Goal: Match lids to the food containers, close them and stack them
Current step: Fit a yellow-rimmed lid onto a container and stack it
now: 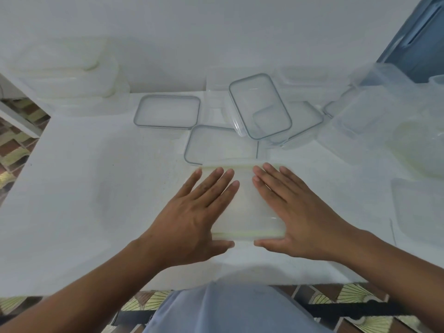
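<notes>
Plastic lid | left hand, right hand pressing flat

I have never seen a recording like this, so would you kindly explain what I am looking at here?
There is no machine: this single picture comes from a wide-angle camera worn on a person's head, looking down at their bare hands. The left hand and right hand lie flat, fingers straight, on a lidded translucent food container with a greenish seal, on a white table. Nothing is gripped. Behind lie loose clear lids with grey rims. A stack of containers stands far left; more containers crowd the right.
</notes>
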Tool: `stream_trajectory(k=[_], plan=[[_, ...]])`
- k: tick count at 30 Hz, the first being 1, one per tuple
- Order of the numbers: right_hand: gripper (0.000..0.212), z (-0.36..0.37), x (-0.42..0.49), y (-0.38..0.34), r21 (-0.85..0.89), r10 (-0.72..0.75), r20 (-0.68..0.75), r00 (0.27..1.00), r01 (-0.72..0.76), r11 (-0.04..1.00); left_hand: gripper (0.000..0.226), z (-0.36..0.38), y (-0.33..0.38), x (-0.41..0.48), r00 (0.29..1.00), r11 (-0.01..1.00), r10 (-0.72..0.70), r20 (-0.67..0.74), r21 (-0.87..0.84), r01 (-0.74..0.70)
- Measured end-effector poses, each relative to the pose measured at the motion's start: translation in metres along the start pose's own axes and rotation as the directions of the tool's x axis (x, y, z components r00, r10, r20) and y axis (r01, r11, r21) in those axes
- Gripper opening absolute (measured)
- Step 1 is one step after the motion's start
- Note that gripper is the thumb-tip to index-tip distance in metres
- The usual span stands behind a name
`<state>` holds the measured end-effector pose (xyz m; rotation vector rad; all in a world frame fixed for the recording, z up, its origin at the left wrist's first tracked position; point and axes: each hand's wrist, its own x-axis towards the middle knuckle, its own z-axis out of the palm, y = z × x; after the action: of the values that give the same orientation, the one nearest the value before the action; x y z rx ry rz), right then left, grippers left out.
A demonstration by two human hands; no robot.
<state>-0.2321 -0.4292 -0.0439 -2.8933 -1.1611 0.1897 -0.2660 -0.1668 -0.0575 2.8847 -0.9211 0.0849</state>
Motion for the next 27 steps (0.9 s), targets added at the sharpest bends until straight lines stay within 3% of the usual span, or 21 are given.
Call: stream_trajectory(k=[12, 17, 22, 27], plan=[[0.114, -0.007, -0.003, -0.002, 0.058, 0.012, 0.019, 1.0, -0.013, 0.998, 0.109, -0.007, 0.0, 0.0, 0.994, 1.0, -0.017, 0.106, 0.02, 0.015], [0.117, -0.01, -0.017, -0.009, 0.115, 0.003, 0.054, 0.999, -0.009, 0.993, 0.106, -0.018, 0.0, -0.003, 0.985, 0.998, 0.042, 0.167, -0.059, -0.033], [0.112, -0.007, -0.044, -0.018, 0.137, 0.016, 0.021, 1.0, -0.018, 0.99, 0.104, -0.029, -0.011, -0.004, 0.96, 0.995, 0.097, 0.264, -0.059, -0.084], [0.103, -0.012, -0.058, -0.022, 0.164, -0.043, -0.019, 0.999, 0.045, 0.985, 0.1, -0.045, -0.035, -0.001, 0.958, 0.996, 0.085, 0.274, -0.011, -0.085]])
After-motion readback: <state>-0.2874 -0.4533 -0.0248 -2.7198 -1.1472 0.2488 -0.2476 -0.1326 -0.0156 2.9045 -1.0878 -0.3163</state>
